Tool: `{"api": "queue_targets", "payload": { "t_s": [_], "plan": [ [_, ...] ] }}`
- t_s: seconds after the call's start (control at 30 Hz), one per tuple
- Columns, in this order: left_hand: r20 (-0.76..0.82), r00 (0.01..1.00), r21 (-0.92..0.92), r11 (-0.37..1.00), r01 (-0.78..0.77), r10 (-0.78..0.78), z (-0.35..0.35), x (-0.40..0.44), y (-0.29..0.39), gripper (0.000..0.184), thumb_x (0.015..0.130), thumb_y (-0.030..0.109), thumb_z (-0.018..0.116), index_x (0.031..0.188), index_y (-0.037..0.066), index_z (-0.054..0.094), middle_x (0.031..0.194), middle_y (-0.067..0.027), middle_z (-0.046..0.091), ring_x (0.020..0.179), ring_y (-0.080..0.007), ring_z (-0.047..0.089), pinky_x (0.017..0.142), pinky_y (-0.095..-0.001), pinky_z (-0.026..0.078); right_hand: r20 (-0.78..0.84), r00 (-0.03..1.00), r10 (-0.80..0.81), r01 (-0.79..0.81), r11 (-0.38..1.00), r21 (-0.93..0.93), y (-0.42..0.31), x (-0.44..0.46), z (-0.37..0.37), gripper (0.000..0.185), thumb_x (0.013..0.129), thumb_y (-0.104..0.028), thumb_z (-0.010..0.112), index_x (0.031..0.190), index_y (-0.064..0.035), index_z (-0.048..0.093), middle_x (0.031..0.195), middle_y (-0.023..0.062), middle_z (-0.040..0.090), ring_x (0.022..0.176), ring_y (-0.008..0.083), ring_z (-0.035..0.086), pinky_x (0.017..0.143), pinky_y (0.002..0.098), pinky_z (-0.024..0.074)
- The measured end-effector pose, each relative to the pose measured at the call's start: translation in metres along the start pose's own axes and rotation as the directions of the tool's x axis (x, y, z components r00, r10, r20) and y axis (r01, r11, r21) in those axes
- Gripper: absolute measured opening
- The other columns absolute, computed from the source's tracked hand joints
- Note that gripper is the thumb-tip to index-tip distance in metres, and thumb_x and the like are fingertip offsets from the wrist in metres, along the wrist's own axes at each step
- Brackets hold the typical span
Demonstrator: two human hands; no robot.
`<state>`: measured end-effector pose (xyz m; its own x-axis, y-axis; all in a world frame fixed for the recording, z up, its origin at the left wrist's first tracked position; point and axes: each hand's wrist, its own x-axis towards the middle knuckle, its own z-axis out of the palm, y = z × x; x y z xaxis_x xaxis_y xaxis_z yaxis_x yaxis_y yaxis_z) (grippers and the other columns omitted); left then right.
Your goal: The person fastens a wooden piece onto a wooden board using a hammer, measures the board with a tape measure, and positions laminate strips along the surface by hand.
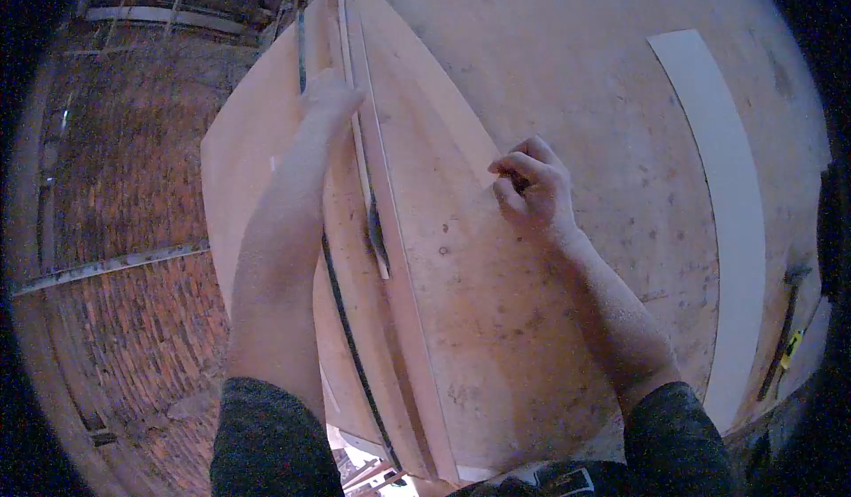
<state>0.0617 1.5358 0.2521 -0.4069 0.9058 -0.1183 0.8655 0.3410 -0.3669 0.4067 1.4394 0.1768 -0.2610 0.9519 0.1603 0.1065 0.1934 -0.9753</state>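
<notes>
My left hand (332, 100) rests at the upper part of a long wooden piece (399, 320) with a raised strip along it. Its fingers are bent over the strip's edge, and what they grip, if anything, is hidden. A thin light strip (361, 156) runs down from beside this hand, with a dark narrow object (376, 226) near its lower end. Over the wooden table (550, 355), my right hand (534, 182) is held with curled fingers, close to the edge of a pale triangular panel (425, 89). Whether something small is between those fingers cannot be made out.
A long curved white strip (731, 204) lies on the right side of the table. Beyond it are a hammer (784, 320) and a yellow-handled knife (791, 350) at the right edge. Brickwork (142, 151) shows at the left.
</notes>
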Motion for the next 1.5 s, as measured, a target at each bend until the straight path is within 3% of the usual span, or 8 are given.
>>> {"api": "queue_targets", "payload": {
  "t_s": [0.23, 0.43, 0.83, 0.97, 1.03, 1.23, 1.43, 1.5],
  "plan": [
    [0.229, 0.965, -0.032, 0.990, 0.136, -0.125, -0.018, -0.012, 0.007, 0.052, 0.073, 0.039, 0.071, 0.111, 0.004, 0.072, 0.119, -0.0218, 0.067, 0.113, -0.0364, 0.064, 0.096, -0.0437, 0.051, -0.035, 0.989, -0.141, 0.139, 0.989, -0.045, 0.005, 0.004, 0.002, 0.016, 0.072, 0.003, 0.061, 0.084, -0.0026, 0.070, 0.085, 0.0093, 0.058, 0.065, 0.0169, 0.058, 0.058, 0.0282, 0.0453],
    [0.182, 0.974, -0.011, 0.990, 0.142, -0.137, -0.006, -0.006, 0.000, 0.048, 0.077, 0.037, 0.069, 0.112, 0.004, 0.072, 0.121, -0.0216, 0.067, 0.114, -0.0352, 0.065, 0.096, -0.0427, 0.051, -0.001, 0.998, -0.065, 0.065, 0.996, -0.056, -0.001, 0.005, 0.000, 0.013, 0.074, -0.005, 0.065, 0.085, -0.0036, 0.070, 0.083, 0.0137, 0.059, 0.073, 0.0293, 0.062, 0.064, 0.0382, 0.0510],
    [0.047, 0.977, -0.042, 0.977, 0.210, -0.208, -0.160, -0.051, -0.093, 0.042, 0.076, 0.033, 0.066, 0.098, -0.001, 0.072, 0.097, -0.0238, 0.072, 0.100, -0.0372, 0.069, 0.090, -0.0448, 0.053, -0.094, 0.995, -0.042, 0.038, 0.999, -0.034, -0.001, 0.018, -0.011, 0.003, 0.083, -0.002, 0.067, 0.083, -0.0006, 0.070, 0.084, 0.0071, 0.058, 0.065, 0.0132, 0.060, 0.056, 0.0240, 0.0483],
    [0.088, 0.978, -0.142, 0.969, 0.201, -0.190, -0.179, -0.144, -0.177, 0.038, 0.070, 0.033, 0.068, 0.082, -0.003, 0.071, 0.086, -0.0229, 0.070, 0.083, -0.0369, 0.070, 0.077, -0.0460, 0.055, -0.141, 0.986, -0.086, 0.080, 0.996, -0.049, 0.003, 0.026, -0.011, 0.005, 0.082, -0.007, 0.073, 0.084, -0.0028, 0.070, 0.083, 0.0078, 0.059, 0.068, 0.0163, 0.062, 0.060, 0.0266, 0.0496],
    [-0.112, 0.982, 0.159, 0.973, 0.167, -0.150, -0.179, -0.209, -0.189, 0.034, 0.069, 0.031, 0.069, 0.081, -0.002, 0.071, 0.083, -0.0214, 0.070, 0.082, -0.0359, 0.070, 0.072, -0.0456, 0.055, -0.127, 0.990, -0.061, 0.055, 0.997, -0.048, 0.009, 0.031, -0.014, 0.007, 0.081, -0.011, 0.074, 0.084, -0.0056, 0.070, 0.083, 0.0101, 0.061, 0.071, 0.0219, 0.063, 0.066, 0.0303, 0.0514],
    [-0.106, 0.894, -0.013, 0.899, 0.437, -0.436, -0.090, -0.380, -0.248, 0.028, 0.067, 0.026, 0.074, 0.081, 0.003, 0.067, 0.084, -0.0179, 0.068, 0.081, -0.0368, 0.068, 0.073, -0.0462, 0.054, -0.171, 0.969, -0.179, 0.128, 0.954, -0.273, 0.012, -0.012, -0.030, 0.009, 0.083, -0.012, 0.073, 0.088, -0.0044, 0.074, 0.079, 0.0070, 0.066, 0.067, 0.0173, 0.061, 0.067, 0.0304, 0.0514],
    [-0.534, 0.715, -0.263, 0.893, 0.366, -0.451, -0.009, -0.493, -0.230, 0.027, 0.072, 0.022, 0.079, 0.074, 0.004, 0.059, 0.077, -0.0143, 0.064, 0.072, -0.0339, 0.064, 0.064, -0.0451, 0.050, 0.058, 0.893, 0.445, -0.439, 0.837, 0.328, -0.025, -0.194, -0.093, 0.034, 0.084, -0.010, 0.071, 0.116, -0.0034, 0.062, 0.084, 0.0058, 0.064, 0.078, 0.0174, 0.064, 0.070, 0.0300, 0.0537],
    [-0.358, 0.773, -0.500, 0.807, 0.316, -0.524, 0.022, -0.531, -0.203, 0.032, 0.074, 0.025, 0.081, 0.072, 0.004, 0.057, 0.074, -0.0126, 0.063, 0.069, -0.0303, 0.062, 0.062, -0.0429, 0.048, 0.151, 0.774, 0.614, -0.618, 0.684, 0.387, -0.084, -0.266, -0.101, 0.039, 0.085, -0.008, 0.069, 0.122, -0.0025, 0.057, 0.095, 0.0095, 0.063, 0.085, 0.0203, 0.066, 0.071, 0.0313, 0.0557]
  ]
}}
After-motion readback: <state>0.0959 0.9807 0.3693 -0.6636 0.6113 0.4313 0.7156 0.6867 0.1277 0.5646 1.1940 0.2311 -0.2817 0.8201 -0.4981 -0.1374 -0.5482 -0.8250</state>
